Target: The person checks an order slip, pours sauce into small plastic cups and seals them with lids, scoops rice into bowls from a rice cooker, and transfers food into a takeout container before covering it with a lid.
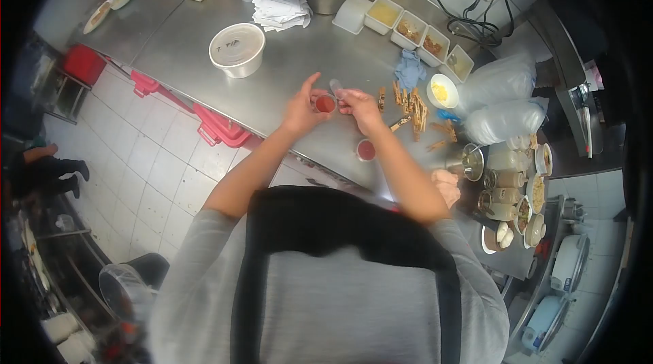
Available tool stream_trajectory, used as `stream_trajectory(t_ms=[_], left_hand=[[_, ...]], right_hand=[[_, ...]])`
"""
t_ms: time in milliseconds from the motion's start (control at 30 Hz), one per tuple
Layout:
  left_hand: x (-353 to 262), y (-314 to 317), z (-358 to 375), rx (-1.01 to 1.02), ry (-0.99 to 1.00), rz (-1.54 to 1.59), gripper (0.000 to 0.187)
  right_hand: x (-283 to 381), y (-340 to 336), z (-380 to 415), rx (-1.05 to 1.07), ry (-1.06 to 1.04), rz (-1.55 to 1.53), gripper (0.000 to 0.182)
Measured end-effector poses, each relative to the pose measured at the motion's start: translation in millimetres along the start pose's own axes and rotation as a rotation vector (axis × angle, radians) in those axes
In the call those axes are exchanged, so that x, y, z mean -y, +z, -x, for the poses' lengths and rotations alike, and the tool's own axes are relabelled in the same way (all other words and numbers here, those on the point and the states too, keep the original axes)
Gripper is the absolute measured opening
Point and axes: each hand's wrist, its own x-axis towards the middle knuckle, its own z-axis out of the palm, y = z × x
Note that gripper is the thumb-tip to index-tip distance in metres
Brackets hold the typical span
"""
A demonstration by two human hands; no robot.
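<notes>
My left hand is closed around a small clear cup of red sauce, held above the steel counter. Pinched in the fingers of my right hand is a small clear lid, close to the cup's rim. A second small cup with red contents stands on the counter below my right forearm. Wooden clothespins lie scattered to the right of my right hand. A lidded white tub with writing on its lid sits to the left, beyond my left hand.
White trays of food line the back of the steel counter. A blue cloth and a bowl with yellow food sit at right, near bulky plastic bags. Jars crowd the right end. Folded white papers lie behind.
</notes>
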Motion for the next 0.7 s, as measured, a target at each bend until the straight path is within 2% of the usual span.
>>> stream_trajectory(t_ms=[100,200,300,400,500,600,700], left_hand=[[-1.4,-2.4,-1.8,0.0,-0.003,0.026,0.097],[9.7,-0.4,-4.8,-0.01,0.01,0.1,0.082],[32.5,2.9,-16.5,-0.01,-0.017,0.225,0.055],[19.6,-2.3,-16.6,0.036,-0.149,0.203,0.03],[19.1,-0.5,-19.4,0.01,-0.18,0.104,0.027],[22.2,-0.9,-32.6,0.08,-0.18,-0.129,0.027],[10.6,-4.9,-51.6,0.266,-0.333,-0.231,0.028]], right_hand=[[3.3,13.5,5.6,-0.159,-0.43,0.554,0.014],[14.8,18.9,9.0,-0.179,-0.471,0.679,0.017],[17.0,18.9,4.4,-0.154,-0.477,0.724,0.016],[12.9,20.0,-0.9,-0.152,-0.423,0.668,0.018],[18.8,20.6,1.7,-0.113,-0.249,0.635,0.021],[16.5,11.2,-9.6,-0.02,-0.021,0.396,0.023],[30.6,4.7,-22.2,0.11,0.238,0.383,0.024]])
